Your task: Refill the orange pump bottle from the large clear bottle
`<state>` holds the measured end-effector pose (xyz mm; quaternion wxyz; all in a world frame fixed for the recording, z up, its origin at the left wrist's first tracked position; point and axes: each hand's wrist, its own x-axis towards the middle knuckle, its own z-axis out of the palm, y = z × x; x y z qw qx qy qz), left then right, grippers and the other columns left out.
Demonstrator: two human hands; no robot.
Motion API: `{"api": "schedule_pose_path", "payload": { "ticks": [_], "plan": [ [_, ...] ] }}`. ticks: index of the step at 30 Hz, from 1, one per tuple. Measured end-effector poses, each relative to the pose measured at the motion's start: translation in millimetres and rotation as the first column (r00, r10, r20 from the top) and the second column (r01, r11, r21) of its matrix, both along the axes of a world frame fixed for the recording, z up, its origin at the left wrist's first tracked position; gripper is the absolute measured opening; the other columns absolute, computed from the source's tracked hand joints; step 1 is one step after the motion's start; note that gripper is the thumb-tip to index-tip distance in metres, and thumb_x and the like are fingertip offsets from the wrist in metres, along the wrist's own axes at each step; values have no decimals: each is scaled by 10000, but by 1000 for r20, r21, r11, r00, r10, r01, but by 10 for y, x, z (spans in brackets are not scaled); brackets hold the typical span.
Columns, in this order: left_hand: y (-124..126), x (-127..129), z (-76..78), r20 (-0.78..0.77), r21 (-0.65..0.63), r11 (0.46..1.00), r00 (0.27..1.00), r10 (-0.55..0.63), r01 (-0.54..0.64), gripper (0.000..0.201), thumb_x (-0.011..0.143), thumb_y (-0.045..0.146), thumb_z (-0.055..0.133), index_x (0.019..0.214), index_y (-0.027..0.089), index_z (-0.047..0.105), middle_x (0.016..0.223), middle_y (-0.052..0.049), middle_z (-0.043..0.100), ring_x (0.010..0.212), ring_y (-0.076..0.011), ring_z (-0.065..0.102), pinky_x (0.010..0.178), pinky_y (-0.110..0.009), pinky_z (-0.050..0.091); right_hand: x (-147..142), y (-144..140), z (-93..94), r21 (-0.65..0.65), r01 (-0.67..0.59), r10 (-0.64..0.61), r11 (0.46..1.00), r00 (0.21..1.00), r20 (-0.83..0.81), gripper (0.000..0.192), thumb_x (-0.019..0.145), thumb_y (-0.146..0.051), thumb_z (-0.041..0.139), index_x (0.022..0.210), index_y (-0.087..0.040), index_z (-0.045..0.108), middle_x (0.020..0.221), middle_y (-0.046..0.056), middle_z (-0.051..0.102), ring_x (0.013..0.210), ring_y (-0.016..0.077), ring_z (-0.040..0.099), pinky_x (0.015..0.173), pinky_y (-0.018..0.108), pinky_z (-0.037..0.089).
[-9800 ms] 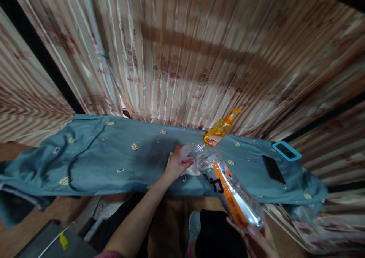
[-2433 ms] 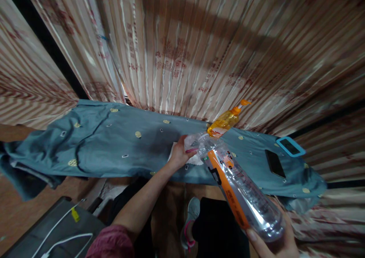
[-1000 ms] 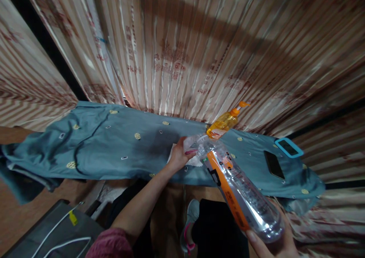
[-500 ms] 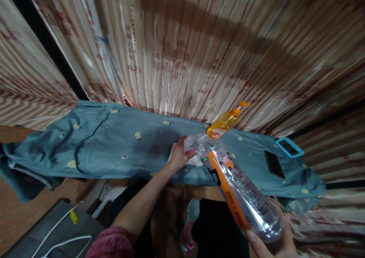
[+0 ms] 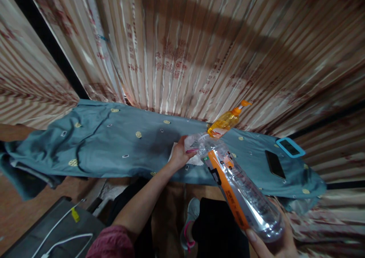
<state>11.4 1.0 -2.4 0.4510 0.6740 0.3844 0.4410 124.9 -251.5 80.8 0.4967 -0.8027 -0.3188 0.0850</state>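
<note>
Gripping the base of a large clear plastic bottle with an orange label (image 5: pixel 236 189), the right hand (image 5: pixel 273 242) tilts its neck down toward the left hand (image 5: pixel 179 155), whose fingers (image 5: pixel 190 151) curl around a small clear plastic cup (image 5: pixel 191 142) above a white tissue (image 5: pixel 196 160) on the blue patterned cloth covering the tabletop (image 5: pixel 114 147). An orange pump bottle (image 5: pixel 225 122) stands just behind; a black phone (image 5: pixel 274 164) lies well to the right.

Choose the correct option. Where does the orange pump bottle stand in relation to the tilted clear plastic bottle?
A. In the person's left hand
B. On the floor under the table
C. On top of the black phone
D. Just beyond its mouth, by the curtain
D: the orange pump bottle stands on the blue cloth just past the mouth of the clear plastic bottle, before the curtain.
</note>
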Motion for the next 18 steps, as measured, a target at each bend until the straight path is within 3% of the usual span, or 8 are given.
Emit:
{"api": "schedule_pose_path", "payload": {
  "ticks": [9, 18],
  "plan": [
    [-15, -10, 57, -14, -26, 1000, 1000, 6, -6, 542, 631, 218, 758, 1106, 154, 505, 977, -51, 665, 902, -224, 640, 792, -317, 496, 48, -30, -63, 7, -16, 15, 1000, 1000, 14, 805, 667, -508, 679, 1344, -172, 402, 1155, 124, 578, 1025, 371, 582, 870, 491, 486],
    [14, 15, -45, 16, -21, 1000, 1000, 0, 0, 590, 623, 251, 767, 1135, 169, 486, 988, -37, 651, 914, -214, 632, 818, -318, 495, 19, -28, -60, 32, -5, 7, 999, 998, -54, 826, 644, -477, 702, 1345, -172, 390, 1219, 136, 537, 1112, 385, 533, 930, 512, 443]
  ]
}}
